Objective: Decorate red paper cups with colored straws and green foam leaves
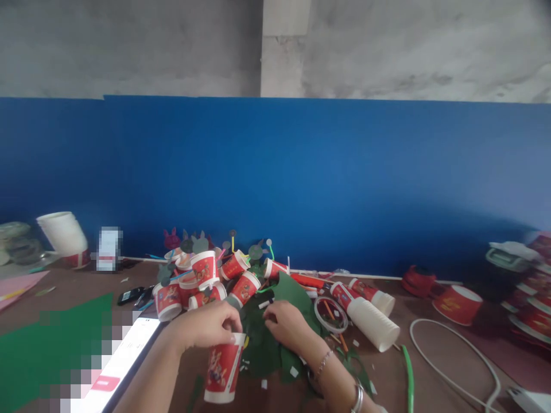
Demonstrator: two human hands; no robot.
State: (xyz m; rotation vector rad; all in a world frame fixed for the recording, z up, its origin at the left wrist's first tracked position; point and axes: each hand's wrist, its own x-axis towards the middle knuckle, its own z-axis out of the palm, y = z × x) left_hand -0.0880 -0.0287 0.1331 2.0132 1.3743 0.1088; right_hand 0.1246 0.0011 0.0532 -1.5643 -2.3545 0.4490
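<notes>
At the near edge of the table my left hand (210, 324) grips a red-and-white printed paper cup (221, 370) by its upper rim, with the fingers bent over it. My right hand (286, 324) is a little to the right, over dark green paper (297, 292). Its fingers are curled in, and whatever they hold is hidden. Just beyond those fingertips lies a small white piece with a dark end (266, 303). Several more printed cups are heaped behind my hands, among them a tilted cup (245, 288) and an upper cup (204, 269). Grey animal-head cutouts (200, 243) stick up behind them.
Left are a lit phone (124, 361), partly blurred out, and a green sheet (64, 338). Right are a tape roll (330, 314), a stack of white cups (373, 322), a green tube (408, 378) and a white cable (469, 347). A blue panel (275, 183) stands behind.
</notes>
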